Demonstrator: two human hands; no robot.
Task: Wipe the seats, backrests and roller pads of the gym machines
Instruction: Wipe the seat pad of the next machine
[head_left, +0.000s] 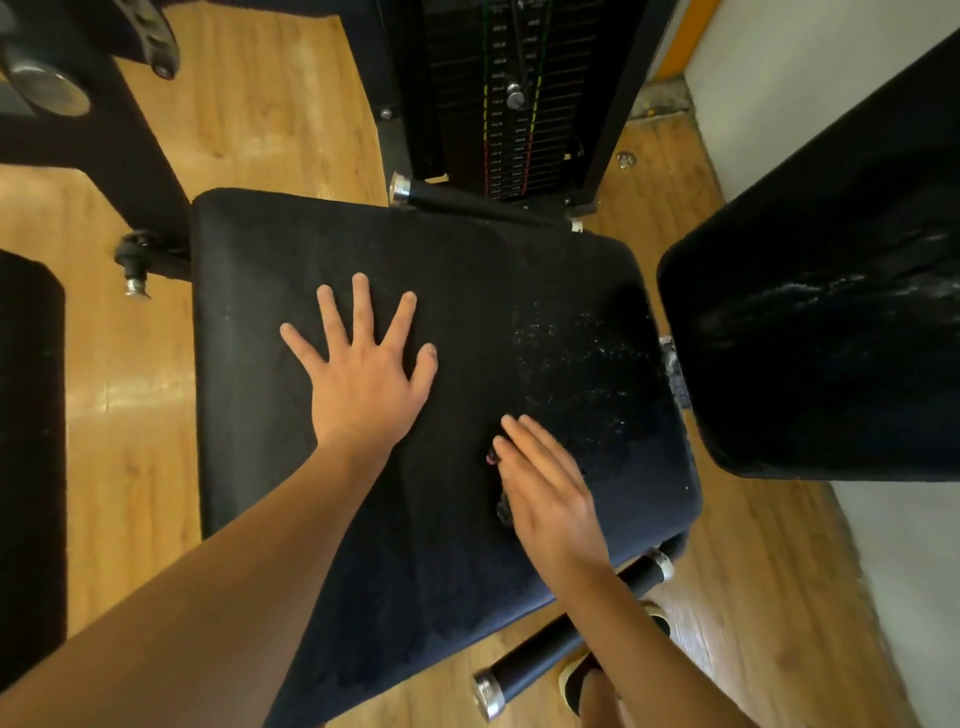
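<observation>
Pressing flat on the black seat (467, 291), the left hand (363, 374) lies palm down near the pad's middle, all five fingers spread wide and straight. The right hand (545, 493) rests on the seat further right and nearer the camera. Its fingers are straight and close together, laid over a small dark cloth (501, 506) (bunched, with a pink speck at its edge, and hard to make out against the upholstery). Neither hand curls round anything. Just beyond the right fingertips the seat carries a scatter of white specks (582, 353). The backrest (831, 312) stands to the right, just beside the seat's edge, with pale streaks across its dark face. Behind the seat rises the weight stack (511, 104), its pin set partway down. A black handle (550, 642) with a chrome cap pokes out below the seat's near edge, and a shoe (574, 675) shows beside it on the wooden floor (130, 415).
</observation>
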